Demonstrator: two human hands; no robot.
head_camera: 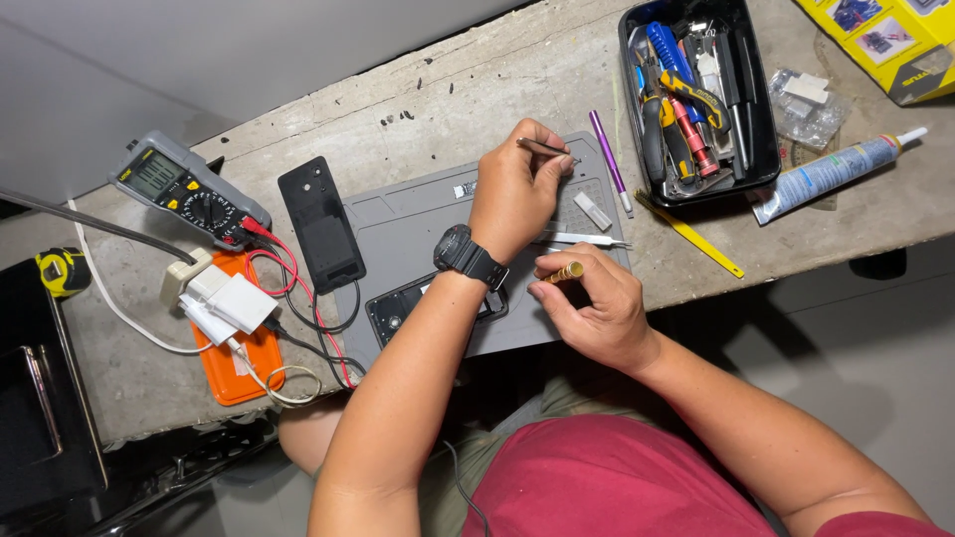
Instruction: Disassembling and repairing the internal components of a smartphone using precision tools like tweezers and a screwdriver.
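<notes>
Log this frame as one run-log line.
left hand: holds tweezers | right hand: holds brass-tipped tool | under the hands: grey mat, opened phone | nearby: multimeter, tool tray

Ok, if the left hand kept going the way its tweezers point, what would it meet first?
The left hand holds tweezers pointing toward the purple pen at the grey mat's edge; likely that first, then the black tool tray. Depth is unclear.

A grey multimeter (189,189) lies left; black tool tray (761,149) right.
</notes>
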